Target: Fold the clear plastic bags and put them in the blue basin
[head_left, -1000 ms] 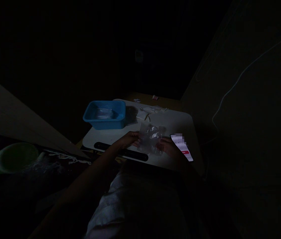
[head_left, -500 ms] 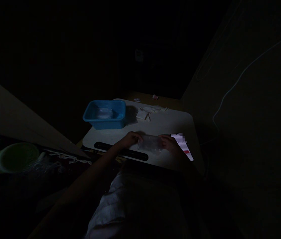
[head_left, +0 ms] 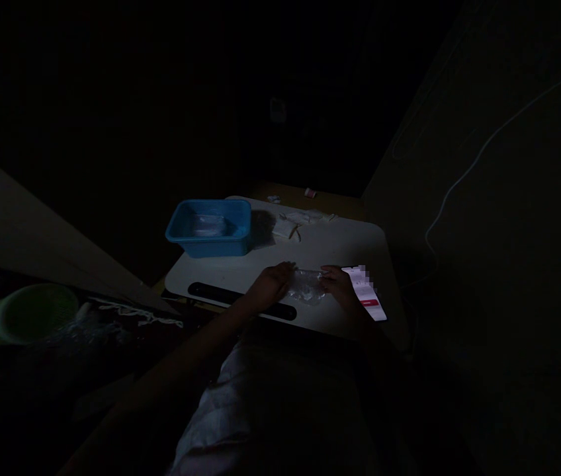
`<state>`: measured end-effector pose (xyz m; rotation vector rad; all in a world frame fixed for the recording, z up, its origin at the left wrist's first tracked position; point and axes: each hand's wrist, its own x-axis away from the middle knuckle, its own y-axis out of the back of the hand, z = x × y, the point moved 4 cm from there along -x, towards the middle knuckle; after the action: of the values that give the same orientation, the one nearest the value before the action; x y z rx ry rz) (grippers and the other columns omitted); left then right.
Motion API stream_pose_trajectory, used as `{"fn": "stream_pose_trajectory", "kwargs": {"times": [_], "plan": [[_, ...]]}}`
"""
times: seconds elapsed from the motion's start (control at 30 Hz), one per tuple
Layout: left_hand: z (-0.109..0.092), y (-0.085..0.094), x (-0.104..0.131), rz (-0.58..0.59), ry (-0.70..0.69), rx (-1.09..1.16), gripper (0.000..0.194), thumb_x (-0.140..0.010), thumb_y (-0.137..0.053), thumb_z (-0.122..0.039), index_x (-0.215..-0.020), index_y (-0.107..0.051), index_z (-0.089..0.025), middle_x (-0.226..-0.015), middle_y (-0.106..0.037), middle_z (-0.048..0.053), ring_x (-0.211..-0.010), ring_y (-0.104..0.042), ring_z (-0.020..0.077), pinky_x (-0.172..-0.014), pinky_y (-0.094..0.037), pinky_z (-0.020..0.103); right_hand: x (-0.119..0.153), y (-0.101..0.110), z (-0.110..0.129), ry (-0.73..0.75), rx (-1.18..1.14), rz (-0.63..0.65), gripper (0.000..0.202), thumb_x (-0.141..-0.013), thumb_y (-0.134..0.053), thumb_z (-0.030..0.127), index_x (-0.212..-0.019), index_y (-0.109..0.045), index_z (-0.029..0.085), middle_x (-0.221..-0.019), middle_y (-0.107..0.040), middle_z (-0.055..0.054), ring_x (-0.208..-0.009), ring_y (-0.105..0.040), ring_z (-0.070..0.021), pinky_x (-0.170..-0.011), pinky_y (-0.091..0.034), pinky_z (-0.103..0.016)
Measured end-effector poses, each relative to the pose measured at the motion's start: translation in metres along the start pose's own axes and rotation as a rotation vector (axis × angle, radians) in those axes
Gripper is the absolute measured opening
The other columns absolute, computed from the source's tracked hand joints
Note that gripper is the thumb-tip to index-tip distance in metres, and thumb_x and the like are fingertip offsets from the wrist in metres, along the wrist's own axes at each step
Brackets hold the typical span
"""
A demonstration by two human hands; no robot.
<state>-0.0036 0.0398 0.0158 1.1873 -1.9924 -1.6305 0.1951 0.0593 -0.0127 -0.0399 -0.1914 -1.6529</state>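
A clear plastic packet (head_left: 306, 285) is held between my two hands just above the front part of a white table (head_left: 333, 247). My left hand (head_left: 274, 284) grips its left end, the fingers bent around it. At the right end my right hand (head_left: 339, 285) is closed on the plastic. The light is dim, and the packet's contents cannot be made out. A phone with a lit screen (head_left: 367, 294) lies just right of my right hand.
On the table's left stands a blue basin (head_left: 217, 246) with a clear plastic item (head_left: 208, 225) inside. White pieces and wrapping (head_left: 286, 229) lie at the back. Beyond the table are a small spool-like object (head_left: 309, 193) and, far left, a green container (head_left: 37, 314).
My left hand has moved right, towards my right hand, and covers more of the packet's left end. The packet looks shorter and more crumpled between the hands.
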Motion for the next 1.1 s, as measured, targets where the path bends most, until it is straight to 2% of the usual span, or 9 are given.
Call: {"fn": "stream_pose_trajectory", "kwargs": {"times": [0.2, 0.27, 0.33, 0.37, 0.53, 0.63, 0.7, 0.83, 1.1], "plan": [[-0.002, -0.021, 0.010, 0.145, 0.076, -0.250, 0.047, -0.091, -0.028, -0.026, -0.134, -0.031, -0.007, -0.142, -0.027, 0.016, -0.132, -0.024, 0.0225, -0.105, -0.022, 0.047, -0.004, 0.007, 0.000, 0.077, 0.195, -0.057, 0.034, -0.059, -0.055, 0.024, -0.092, -0.060, 0.015, -0.067, -0.063, -0.001, -0.056, -0.059, -0.0156, -0.053, -0.049, -0.030], [-0.003, -0.022, 0.012, 0.144, 0.087, -0.289, 0.048, -0.092, -0.026, -0.030, -0.134, -0.031, -0.007, -0.143, -0.026, 0.016, -0.133, -0.023, 0.0227, -0.105, -0.020, 0.047, 0.003, 0.009, 0.010, 0.198, 0.390, -0.159, 0.033, -0.065, -0.050, 0.023, -0.095, -0.061, 0.015, -0.076, -0.066, -0.006, -0.069, -0.061, -0.0193, -0.064, -0.051, -0.035], [-0.004, -0.021, 0.011, 0.142, 0.097, -0.316, 0.050, -0.092, -0.025, -0.032, -0.135, -0.030, -0.006, -0.143, -0.025, 0.016, -0.133, -0.021, 0.0230, -0.106, -0.019, 0.046, 0.016, 0.004, 0.025, 0.378, 0.623, -0.273, 0.036, -0.070, -0.043, 0.020, -0.101, -0.061, 0.013, -0.095, -0.065, -0.012, -0.090, -0.059, -0.0229, -0.081, -0.047, -0.039], [-0.004, -0.021, 0.011, 0.146, 0.104, -0.326, 0.050, -0.092, -0.025, -0.032, -0.135, -0.029, -0.006, -0.143, -0.024, 0.016, -0.133, -0.021, 0.0232, -0.106, -0.018, 0.046, 0.025, -0.003, 0.032, 0.465, 0.731, -0.283, 0.039, -0.074, -0.039, 0.018, -0.106, -0.059, 0.012, -0.106, -0.062, -0.014, -0.100, -0.056, -0.0240, -0.087, -0.044, -0.040], [-0.007, -0.020, 0.010, 0.185, 0.124, -0.343, 0.052, -0.091, -0.026, -0.031, -0.136, -0.028, -0.005, -0.143, -0.024, 0.016, -0.134, -0.019, 0.0240, -0.106, -0.017, 0.046, 0.056, -0.063, 0.044, 0.682, 1.045, 0.048, 0.044, -0.084, -0.030, 0.018, -0.123, -0.050, 0.009, -0.127, -0.052, -0.012, -0.119, -0.043, -0.0202, -0.103, -0.031, -0.034], [-0.007, -0.021, 0.010, 0.187, 0.114, -0.339, 0.054, -0.088, -0.032, -0.029, -0.137, -0.028, -0.009, -0.143, -0.027, 0.014, -0.133, -0.020, 0.0243, -0.106, -0.018, 0.046, 0.061, -0.090, 0.040, 0.660, 1.136, 0.141, 0.050, -0.090, -0.024, 0.027, -0.132, -0.038, 0.005, -0.138, -0.038, -0.014, -0.129, -0.029, -0.0209, -0.108, -0.022, -0.037], [-0.005, -0.022, 0.011, 0.183, 0.118, -0.333, 0.055, -0.086, -0.036, -0.028, -0.138, -0.028, -0.012, -0.143, -0.026, 0.013, -0.133, -0.021, 0.0246, -0.106, -0.017, 0.046, 0.060, -0.097, 0.036, 0.622, 1.186, 0.161, 0.054, -0.092, -0.019, 0.033, -0.135, -0.031, 0.003, -0.142, -0.032, -0.015, -0.133, -0.022, -0.0220, -0.109, -0.015, -0.042], [-0.004, -0.023, 0.011, 0.166, 0.125, -0.328, 0.057, -0.084, -0.037, -0.025, -0.139, -0.026, -0.014, -0.143, -0.027, 0.012, -0.133, -0.021, 0.0241, -0.106, -0.018, 0.046, 0.056, -0.097, 0.029, 0.565, 1.260, 0.188, 0.058, -0.092, -0.013, 0.038, -0.137, -0.027, 0.004, -0.144, -0.025, -0.015, -0.135, -0.015, -0.0228, -0.109, -0.006, -0.046], [-0.006, -0.023, 0.010, 0.182, 0.130, -0.314, 0.056, -0.085, -0.032, -0.026, -0.138, -0.026, -0.008, -0.144, -0.025, 0.014, -0.134, -0.019, 0.0239, -0.106, -0.016, 0.047, 0.053, -0.092, 0.019, 0.522, 1.311, 0.181, 0.063, -0.091, -0.012, 0.043, -0.136, -0.028, 0.002, -0.143, -0.026, -0.016, -0.135, -0.014, -0.0242, -0.108, -0.003, -0.046]]}}
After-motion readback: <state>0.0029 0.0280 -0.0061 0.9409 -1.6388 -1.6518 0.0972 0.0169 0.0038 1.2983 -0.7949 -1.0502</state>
